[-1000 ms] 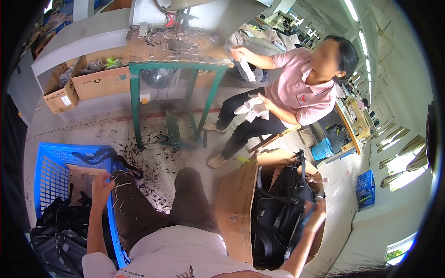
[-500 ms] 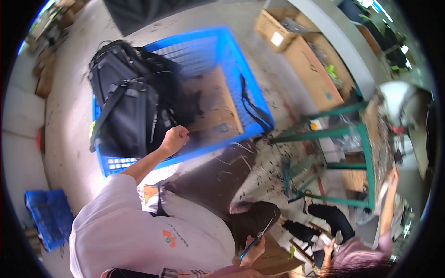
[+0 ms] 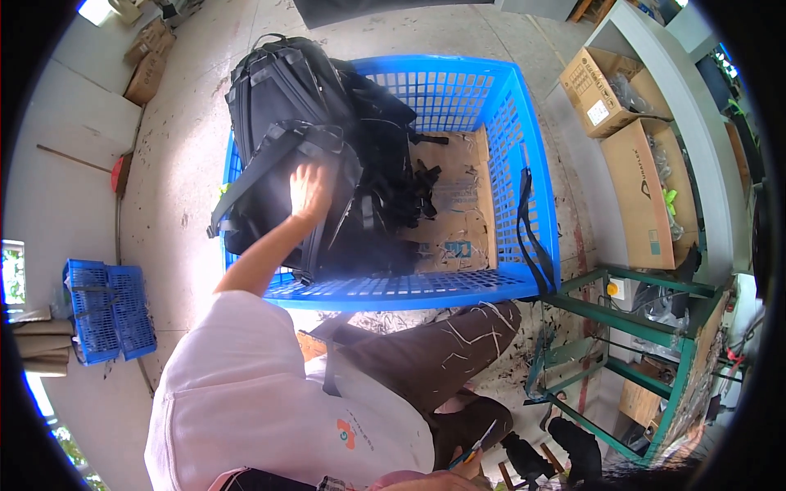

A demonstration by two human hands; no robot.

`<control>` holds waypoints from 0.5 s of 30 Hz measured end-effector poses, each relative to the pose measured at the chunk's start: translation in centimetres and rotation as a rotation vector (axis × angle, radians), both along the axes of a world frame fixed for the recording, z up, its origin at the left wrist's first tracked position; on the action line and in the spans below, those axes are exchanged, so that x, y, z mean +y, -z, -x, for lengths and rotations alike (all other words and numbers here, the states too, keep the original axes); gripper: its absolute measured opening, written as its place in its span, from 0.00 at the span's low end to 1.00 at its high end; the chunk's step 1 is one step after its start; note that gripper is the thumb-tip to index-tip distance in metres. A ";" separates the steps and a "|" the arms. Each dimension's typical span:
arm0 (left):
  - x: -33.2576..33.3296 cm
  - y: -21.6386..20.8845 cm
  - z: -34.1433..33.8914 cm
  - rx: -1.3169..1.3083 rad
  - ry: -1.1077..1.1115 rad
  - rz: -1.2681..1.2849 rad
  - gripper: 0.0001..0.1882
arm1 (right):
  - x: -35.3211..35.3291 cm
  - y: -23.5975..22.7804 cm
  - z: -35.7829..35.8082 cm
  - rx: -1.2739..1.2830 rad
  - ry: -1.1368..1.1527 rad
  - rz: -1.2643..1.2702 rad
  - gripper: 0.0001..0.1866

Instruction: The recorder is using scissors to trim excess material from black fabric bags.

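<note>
Now, my left hand [image 3: 311,192] on black bag [image 3: 270,182], in left part of blue crate [image 3: 458,299]; blur hides whether it grips. Right hand [image 3: 472,468] closed round scissors [image 3: 472,452], apart from bag. Bag not lifted out, no blade on it; work finished so far, I can't tell.

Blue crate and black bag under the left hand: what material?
Blue crate: likely moulded plastic, slightly glossy; one-colour lattice walls suggest it. Black bag under the left hand: probably synthetic fabric, mostly matte, with soft panels and straps; exact fibre unclear.
</note>
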State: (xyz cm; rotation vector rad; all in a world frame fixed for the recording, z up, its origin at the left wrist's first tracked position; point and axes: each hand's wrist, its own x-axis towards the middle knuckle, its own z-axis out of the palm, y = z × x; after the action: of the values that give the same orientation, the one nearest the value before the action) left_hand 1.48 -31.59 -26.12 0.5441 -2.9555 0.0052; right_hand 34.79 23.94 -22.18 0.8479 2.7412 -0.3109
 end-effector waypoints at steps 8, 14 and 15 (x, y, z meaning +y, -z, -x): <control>-2.0 2.0 8.4 -0.488 0.527 0.441 0.41 | -3.2 -3.9 6.4 0.134 0.043 0.065 0.21; -5.1 5.5 9.0 -0.624 0.644 0.454 0.26 | -4.0 -2.8 5.7 0.045 0.124 -0.020 0.17; -8.0 7.9 8.1 -0.613 0.683 0.535 0.22 | -4.1 -2.2 5.1 0.068 0.139 -0.006 0.18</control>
State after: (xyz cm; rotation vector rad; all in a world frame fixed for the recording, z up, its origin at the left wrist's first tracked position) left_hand -6.62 -39.63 -34.04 -0.6472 -3.2961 1.0062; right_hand 29.67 19.84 -19.99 1.0505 2.7517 -0.3648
